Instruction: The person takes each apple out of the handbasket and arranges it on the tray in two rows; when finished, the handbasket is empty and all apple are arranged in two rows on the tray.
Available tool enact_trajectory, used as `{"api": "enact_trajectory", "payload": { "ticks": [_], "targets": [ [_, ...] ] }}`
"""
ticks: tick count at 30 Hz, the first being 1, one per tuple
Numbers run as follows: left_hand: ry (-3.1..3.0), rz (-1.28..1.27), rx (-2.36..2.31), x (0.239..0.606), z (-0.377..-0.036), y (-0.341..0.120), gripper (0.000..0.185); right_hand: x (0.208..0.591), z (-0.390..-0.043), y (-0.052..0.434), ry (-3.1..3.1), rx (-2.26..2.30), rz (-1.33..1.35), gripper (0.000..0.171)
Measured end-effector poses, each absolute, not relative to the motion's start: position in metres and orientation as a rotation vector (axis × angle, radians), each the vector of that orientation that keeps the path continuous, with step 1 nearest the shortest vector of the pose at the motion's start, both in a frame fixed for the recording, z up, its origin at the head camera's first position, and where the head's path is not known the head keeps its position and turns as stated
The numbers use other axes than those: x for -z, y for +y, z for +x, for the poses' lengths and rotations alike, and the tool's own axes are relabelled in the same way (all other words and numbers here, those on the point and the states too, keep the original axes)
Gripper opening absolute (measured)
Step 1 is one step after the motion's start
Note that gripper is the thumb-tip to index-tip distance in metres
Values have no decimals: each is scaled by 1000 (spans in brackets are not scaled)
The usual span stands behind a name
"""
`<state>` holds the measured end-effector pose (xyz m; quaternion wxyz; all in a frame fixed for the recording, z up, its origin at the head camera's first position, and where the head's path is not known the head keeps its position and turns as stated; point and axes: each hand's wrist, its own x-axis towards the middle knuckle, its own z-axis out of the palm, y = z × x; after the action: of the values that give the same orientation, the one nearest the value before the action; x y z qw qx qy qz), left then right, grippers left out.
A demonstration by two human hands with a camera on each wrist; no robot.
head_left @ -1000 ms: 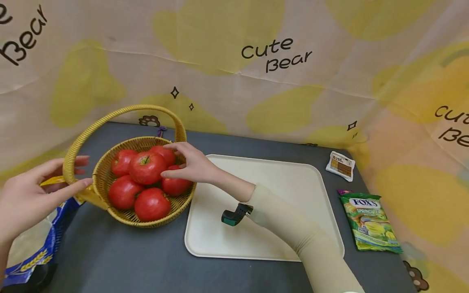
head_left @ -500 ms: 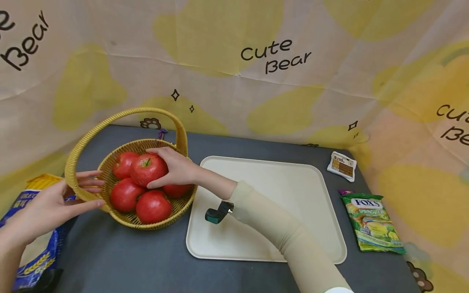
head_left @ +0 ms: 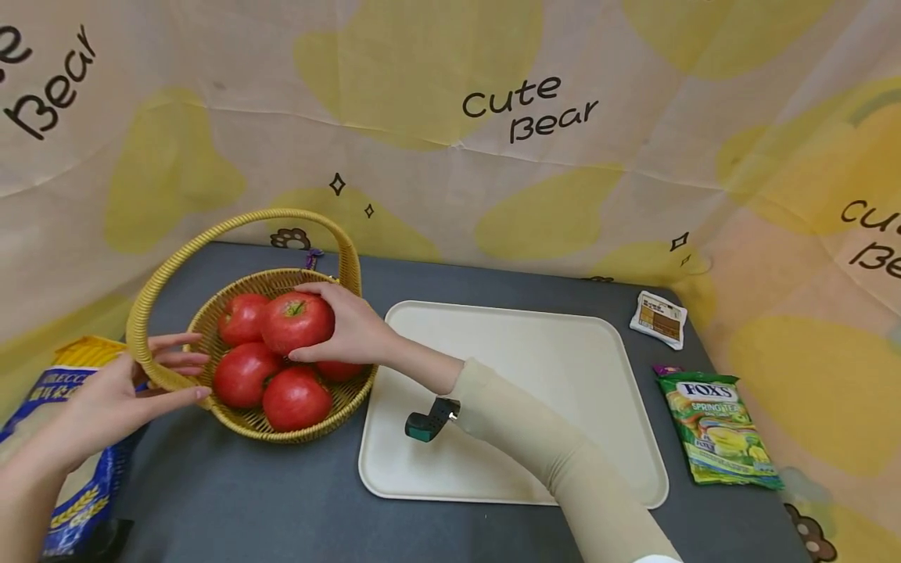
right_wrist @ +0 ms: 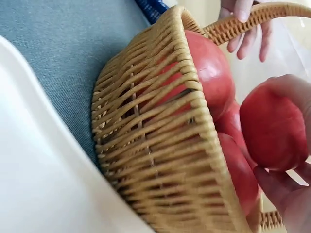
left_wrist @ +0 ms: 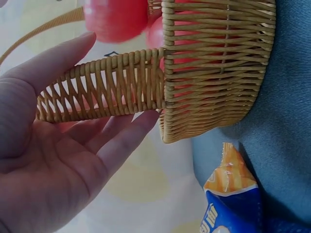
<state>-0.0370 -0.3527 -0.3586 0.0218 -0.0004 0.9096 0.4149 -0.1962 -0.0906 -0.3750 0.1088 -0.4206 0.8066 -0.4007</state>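
Head view: right hand (head_left: 352, 328) fingers curl round top apple (head_left: 299, 321), lift straight up clear of handle (head_left: 242, 220); left hand (head_left: 116, 395) fingers straight, bracing basket (head_left: 310, 422)

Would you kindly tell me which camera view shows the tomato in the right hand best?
The head view: the tomato shows whole, stem scar up, gripped by the right hand above the basket. The right wrist view shows only its side, close and cut by fingers; the left wrist view shows a blurred red edge.
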Motion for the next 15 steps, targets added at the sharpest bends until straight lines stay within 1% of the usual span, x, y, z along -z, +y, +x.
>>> {"api": "enact_trajectory", "payload": {
  "ticks": [3, 6, 9, 15],
  "targets": [
    [2811, 11, -1321, 361, -36, -352, 61, 373, -195, -74, 2345, 1311, -1170, 79],
    [2796, 17, -1358, 364, -36, -351, 64, 371, -196, -55, 2296, 1435, -1096, 79],
    [2780, 23, -1387, 367, -36, -350, 64, 371, -200, -35, 2247, 1545, -999, 78],
    [2775, 26, -1399, 373, -38, -348, 63, 387, -216, 2, 2337, 1593, -810, 79]
  ]
}}
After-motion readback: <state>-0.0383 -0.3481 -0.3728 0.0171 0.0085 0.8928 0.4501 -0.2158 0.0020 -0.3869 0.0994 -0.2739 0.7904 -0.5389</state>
